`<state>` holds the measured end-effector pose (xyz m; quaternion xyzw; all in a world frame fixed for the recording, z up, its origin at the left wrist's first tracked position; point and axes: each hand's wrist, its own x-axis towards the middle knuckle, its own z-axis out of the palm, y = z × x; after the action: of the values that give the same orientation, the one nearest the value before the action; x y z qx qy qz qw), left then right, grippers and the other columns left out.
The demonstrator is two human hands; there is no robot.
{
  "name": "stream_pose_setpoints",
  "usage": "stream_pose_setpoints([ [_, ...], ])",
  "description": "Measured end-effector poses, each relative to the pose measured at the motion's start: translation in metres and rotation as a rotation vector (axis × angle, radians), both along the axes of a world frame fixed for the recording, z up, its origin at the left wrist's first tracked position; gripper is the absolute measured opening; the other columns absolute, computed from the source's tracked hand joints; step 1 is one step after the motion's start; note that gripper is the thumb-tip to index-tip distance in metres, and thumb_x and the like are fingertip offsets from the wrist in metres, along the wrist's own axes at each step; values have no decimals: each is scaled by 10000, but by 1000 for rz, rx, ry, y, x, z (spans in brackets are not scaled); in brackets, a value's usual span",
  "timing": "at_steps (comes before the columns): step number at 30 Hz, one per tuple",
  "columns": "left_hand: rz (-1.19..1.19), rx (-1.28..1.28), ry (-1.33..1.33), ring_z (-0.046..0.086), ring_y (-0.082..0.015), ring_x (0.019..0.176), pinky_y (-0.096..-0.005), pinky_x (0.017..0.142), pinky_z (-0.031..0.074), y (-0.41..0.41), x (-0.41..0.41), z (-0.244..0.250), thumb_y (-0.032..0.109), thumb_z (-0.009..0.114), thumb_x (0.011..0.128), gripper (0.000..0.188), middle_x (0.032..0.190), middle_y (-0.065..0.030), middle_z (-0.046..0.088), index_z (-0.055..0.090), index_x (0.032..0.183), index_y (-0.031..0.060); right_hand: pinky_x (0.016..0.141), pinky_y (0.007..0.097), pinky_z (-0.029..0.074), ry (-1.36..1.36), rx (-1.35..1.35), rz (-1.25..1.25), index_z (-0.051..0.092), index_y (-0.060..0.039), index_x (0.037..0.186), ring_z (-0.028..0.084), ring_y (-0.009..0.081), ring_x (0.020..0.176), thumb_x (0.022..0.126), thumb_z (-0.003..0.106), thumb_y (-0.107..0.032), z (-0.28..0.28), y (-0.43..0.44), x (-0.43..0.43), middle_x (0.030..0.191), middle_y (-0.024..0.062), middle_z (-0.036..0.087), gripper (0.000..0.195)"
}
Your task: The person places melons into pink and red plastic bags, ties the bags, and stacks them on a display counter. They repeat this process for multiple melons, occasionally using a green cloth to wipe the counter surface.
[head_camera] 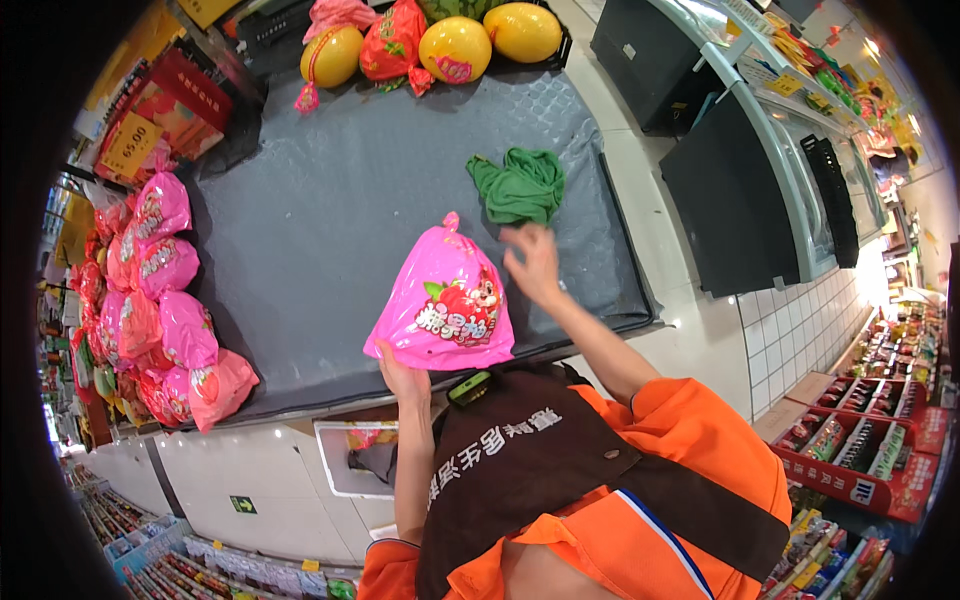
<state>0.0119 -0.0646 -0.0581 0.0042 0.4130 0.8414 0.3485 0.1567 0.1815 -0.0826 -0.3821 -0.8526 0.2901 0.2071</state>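
A bulging pink plastic fruit bag (454, 307), printed with red fruit and a cartoon animal, stands at the near edge of the table with its top knotted. My left hand (405, 373) grips its lower left corner, the fingers partly hidden behind the plastic. To the right of the bag, my right hand (534, 262) is slightly blurred, its fingers apart and holding nothing. Just beyond those fingertips lies a crumpled green cloth (523, 185). Whether they touch it is hard to tell.
A dark grey mat (337, 195) covers the table. Pink and red bagged fruits (169, 266) are piled along its left side. Yellow pomelos (455, 51) line the far edge. Chest freezers (739, 187) stand across the aisle, and a white foam box (352, 484) is below the table.
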Motion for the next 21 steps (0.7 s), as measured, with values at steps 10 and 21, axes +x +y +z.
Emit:
stream_pose_setpoints([
  [10,12,-51,-70,480,-271,1198,-435,1026,373,0,-4,-1,391,347,994,515,1290,-158,491,404,1293,-25,793,276,496,434,-225,-167,614,-28,1122,638,155,886,668,691,-115,98,68,-27,926,117,676,468],
  [21,46,-65,-238,500,-292,1156,-452,1013,380,-2,-12,-8,417,375,981,529,1266,-152,510,432,1262,-28,983,528,391,182,-192,55,616,-199,1156,371,458,1257,578,726,-239,85,-60,-86,1352,275,403,590],
])
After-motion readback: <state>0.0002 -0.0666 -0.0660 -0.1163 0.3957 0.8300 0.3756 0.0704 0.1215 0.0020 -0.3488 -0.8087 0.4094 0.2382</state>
